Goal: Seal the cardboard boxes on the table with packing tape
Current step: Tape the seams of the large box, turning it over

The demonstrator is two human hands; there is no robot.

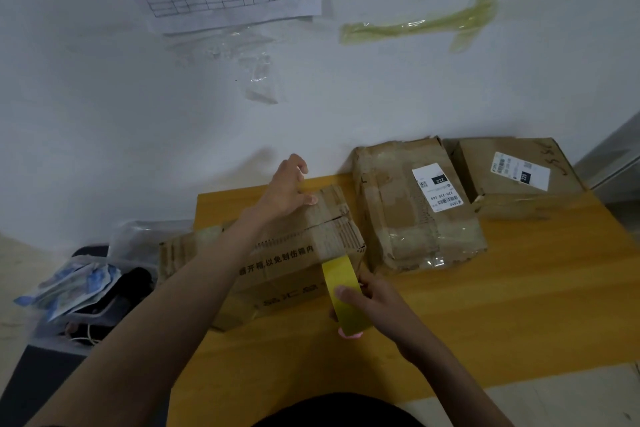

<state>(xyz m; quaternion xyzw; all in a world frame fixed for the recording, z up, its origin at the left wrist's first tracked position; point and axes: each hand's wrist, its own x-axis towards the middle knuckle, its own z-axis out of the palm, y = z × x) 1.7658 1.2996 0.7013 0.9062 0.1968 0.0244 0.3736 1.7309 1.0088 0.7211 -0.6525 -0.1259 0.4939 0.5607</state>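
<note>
The box being sealed (277, 263) lies on the yellow tabletop (519, 305), at its left edge, long side running away from the person. It is pinned down at its far top by the left hand (289, 189), palm flat, fingers relaxed and released rather than clenched, thumb along the top edge; likely so the flaps are kept closed and the box is kept from sliding while tape is pulled. The left arm is stretched forward across the box top.

The yellow tape roll (346, 298) is grasped by the right hand (374, 302), fingers curled round it, thumb on the outer face. The roll is held at the near right end of the box, with a strip apparently stuck near the flap seam; whether it is bonded cannot be told. The wrist is bent inward, forearm low over the tabletop.

Two more boxes, a middle box (415, 204) and a far box (519, 173), are set just beside it to the right, against the wall, both labelled.
</note>
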